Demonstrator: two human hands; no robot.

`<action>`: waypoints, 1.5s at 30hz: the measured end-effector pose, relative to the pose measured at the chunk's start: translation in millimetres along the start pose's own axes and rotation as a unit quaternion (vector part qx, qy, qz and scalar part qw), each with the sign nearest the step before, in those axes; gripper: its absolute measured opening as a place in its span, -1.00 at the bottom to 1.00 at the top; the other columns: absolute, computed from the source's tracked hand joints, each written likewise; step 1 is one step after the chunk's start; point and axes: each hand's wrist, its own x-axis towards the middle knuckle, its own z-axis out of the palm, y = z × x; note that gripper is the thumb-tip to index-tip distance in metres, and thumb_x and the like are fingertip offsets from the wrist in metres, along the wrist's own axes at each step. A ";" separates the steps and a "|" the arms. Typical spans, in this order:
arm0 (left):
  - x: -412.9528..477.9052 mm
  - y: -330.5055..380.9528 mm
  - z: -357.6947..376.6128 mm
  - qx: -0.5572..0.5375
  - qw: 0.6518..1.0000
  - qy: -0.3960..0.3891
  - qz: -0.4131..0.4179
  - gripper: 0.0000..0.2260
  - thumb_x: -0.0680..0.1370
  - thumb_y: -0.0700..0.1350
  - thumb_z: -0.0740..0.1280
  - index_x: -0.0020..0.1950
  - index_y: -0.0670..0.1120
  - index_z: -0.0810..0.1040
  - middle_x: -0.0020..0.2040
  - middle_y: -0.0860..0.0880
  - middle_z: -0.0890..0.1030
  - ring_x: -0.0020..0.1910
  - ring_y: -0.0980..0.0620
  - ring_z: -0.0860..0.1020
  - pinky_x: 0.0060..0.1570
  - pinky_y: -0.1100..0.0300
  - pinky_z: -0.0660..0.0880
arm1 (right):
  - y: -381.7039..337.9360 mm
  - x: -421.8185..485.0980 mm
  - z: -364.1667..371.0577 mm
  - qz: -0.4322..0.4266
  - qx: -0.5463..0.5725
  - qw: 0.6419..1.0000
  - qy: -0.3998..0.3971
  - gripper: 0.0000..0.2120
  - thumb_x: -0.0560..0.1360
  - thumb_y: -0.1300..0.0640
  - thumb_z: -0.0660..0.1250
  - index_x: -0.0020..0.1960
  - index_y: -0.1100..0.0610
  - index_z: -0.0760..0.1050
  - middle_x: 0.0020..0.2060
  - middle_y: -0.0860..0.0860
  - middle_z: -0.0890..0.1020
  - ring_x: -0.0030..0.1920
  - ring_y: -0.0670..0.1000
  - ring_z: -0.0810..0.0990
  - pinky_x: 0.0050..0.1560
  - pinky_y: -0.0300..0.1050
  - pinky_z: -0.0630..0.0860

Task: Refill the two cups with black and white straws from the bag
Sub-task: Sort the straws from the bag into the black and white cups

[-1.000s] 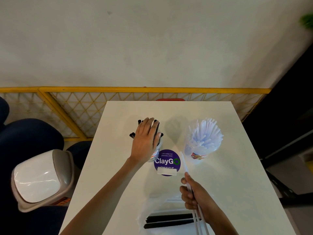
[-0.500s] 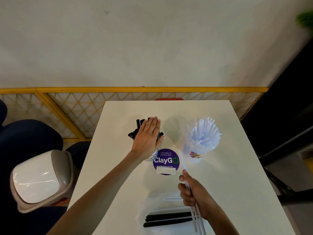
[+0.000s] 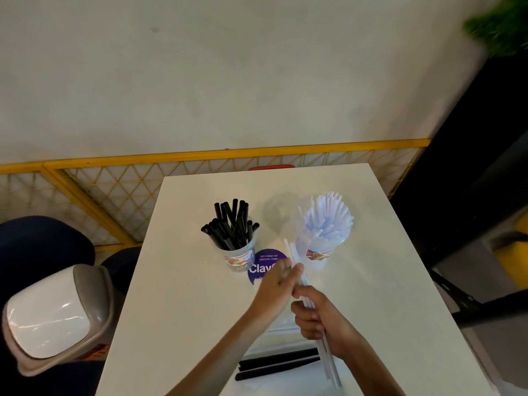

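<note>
A clear cup (image 3: 240, 257) full of black straws (image 3: 230, 224) stands left of a second clear cup (image 3: 320, 254) packed with white straws (image 3: 327, 217). My right hand (image 3: 317, 317) grips a few white straws (image 3: 294, 254) that point up toward the white cup. My left hand (image 3: 278, 281), blurred, is beside those straws with its fingers touching them. A clear plastic bag (image 3: 274, 335) lies near the table's front edge with black straws (image 3: 280, 362) in it.
The white table (image 3: 385, 295) carries a round purple sticker (image 3: 265, 261) between the cups. A swing-lid bin (image 3: 54, 318) and a dark blue chair (image 3: 40, 247) stand on the left, a yellow mesh fence (image 3: 114, 195) behind, dark furniture on the right.
My left hand has come off the top of the black straws and moved down-right to the white straws that my right hand holds. The right hand has shifted slightly.
</note>
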 end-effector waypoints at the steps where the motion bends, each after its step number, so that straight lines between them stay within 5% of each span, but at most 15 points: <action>1: -3.3 -2.0 6.4 -0.022 0.999 -0.025 -0.033 -0.77 0.61 -0.03 0.20 -0.06 -0.18 0.50 -0.19 -0.04 0.63 -0.20 0.22 0.57 -0.05 0.21 0.49 | 0.3 -1.8 -1.3 0.005 -0.005 1.000 0.003 -0.61 0.54 0.10 0.08 -0.47 0.06 0.29 -0.63 -0.08 0.16 -0.65 -0.14 0.09 -0.60 -0.30 0.05; 3: -7.5 -1.1 14.2 -0.056 0.994 -0.050 -0.073 -0.66 0.60 0.00 0.18 -0.03 -0.25 0.57 -0.04 -0.18 0.66 -0.06 0.08 0.61 0.10 0.10 0.49 | 0.2 -5.3 -4.7 0.019 -0.012 1.000 0.005 -0.57 0.54 0.11 0.07 -0.51 0.03 0.26 -0.65 -0.08 0.17 -0.66 -0.15 0.12 -0.63 -0.31 0.11; 6: -8.3 7.1 19.0 -0.060 0.990 -0.088 -0.088 -0.72 0.63 -0.11 0.12 -0.07 -0.17 0.58 0.03 -0.14 0.66 0.01 0.04 0.60 0.17 0.11 0.48 | -0.1 -12.2 -13.4 0.035 -0.030 0.999 -0.007 -0.57 0.50 0.10 0.08 -0.54 0.05 0.13 -0.65 -0.09 0.14 -0.65 -0.14 0.09 -0.62 -0.31 0.11; 10: -2.4 26.9 17.8 -0.112 0.986 -0.093 -0.083 -0.74 0.65 -0.12 0.05 -0.11 -0.15 0.46 -0.19 -0.05 0.70 -0.17 0.02 0.62 -0.28 0.23 0.47 | -1.4 -20.4 -23.9 0.020 -0.009 0.999 -0.033 -0.75 0.50 0.03 0.16 -0.32 0.09 0.26 -0.58 -0.09 0.13 -0.60 -0.13 0.08 -0.58 -0.30 0.12; 13: 12.6 47.0 9.5 -0.134 0.988 -0.050 -0.056 -0.77 0.65 -0.12 0.05 -0.05 -0.16 0.44 -0.29 0.00 0.69 -0.29 0.06 0.65 -0.29 0.24 0.57 | -0.5 -24.1 -32.4 0.013 0.018 0.999 -0.030 -0.77 0.54 -0.05 0.10 -0.18 0.08 0.31 -0.54 -0.09 0.13 -0.58 -0.12 0.07 -0.55 -0.30 0.11; 20: 48.0 109.7 -16.2 -0.169 0.973 0.081 0.131 -0.79 0.65 -0.16 0.05 -0.11 -0.10 0.41 -0.22 -0.09 0.63 -0.33 0.14 0.64 -0.26 0.24 0.56 | -2.6 -25.6 -53.3 0.007 0.012 1.000 0.011 -0.67 0.57 -0.11 0.05 -0.04 0.13 0.40 -0.53 -0.02 0.37 -0.57 -0.06 0.27 -0.51 -0.25 0.26; 25: 75.6 132.4 -18.9 -0.087 0.924 0.191 0.319 -0.80 0.65 -0.16 0.05 -0.09 -0.03 0.41 -0.18 -0.10 0.61 -0.20 0.06 0.64 -0.14 0.19 0.57 | -4.0 -23.7 -67.8 0.010 0.026 1.000 0.008 -0.65 0.58 -0.10 0.03 0.05 0.13 0.43 -0.44 0.03 0.52 -0.51 -0.03 0.42 -0.47 -0.21 0.34; 28: 88.9 129.4 -4.4 -0.033 0.910 0.211 0.356 -0.84 0.63 -0.16 0.06 -0.06 -0.07 0.41 -0.18 -0.03 0.60 -0.17 0.05 0.63 -0.11 0.20 0.56 | -5.4 -23.1 -76.5 0.012 0.032 0.999 0.009 -0.66 0.58 -0.09 0.04 0.07 0.13 0.44 -0.42 0.04 0.54 -0.50 -0.02 0.44 -0.46 -0.20 0.36; 34: 112.9 93.6 25.8 0.057 0.922 0.197 0.328 -0.85 0.64 -0.19 0.08 0.05 -0.14 0.44 -0.14 0.06 0.61 -0.14 0.28 0.58 -0.05 0.41 0.47 | -6.8 -23.7 -94.5 0.018 0.039 0.999 0.028 -0.68 0.58 -0.07 0.05 0.07 0.13 0.45 -0.40 0.05 0.56 -0.48 -0.02 0.47 -0.44 -0.20 0.37; 42: 128.1 44.9 48.2 0.141 0.942 0.139 0.271 -0.82 0.63 -0.17 0.09 0.16 -0.19 0.39 -0.09 0.04 0.61 -0.09 -0.03 0.61 -0.13 0.45 0.41 | -8.4 -19.1 -114.8 0.025 0.046 0.998 0.043 -0.69 0.58 -0.05 0.05 0.07 0.13 0.46 -0.40 0.05 0.56 -0.46 -0.01 0.47 -0.42 -0.19 0.37; 45: 128.7 38.2 49.9 0.156 0.942 0.137 0.264 -0.78 0.59 -0.14 0.15 0.18 -0.21 0.37 -0.05 -0.09 0.65 -0.12 -0.12 0.63 -0.14 0.21 0.53 | -8.8 -17.2 -119.3 0.024 0.043 0.998 0.044 -0.69 0.59 -0.04 0.05 0.08 0.13 0.46 -0.39 0.05 0.56 -0.45 -0.01 0.46 -0.40 -0.18 0.36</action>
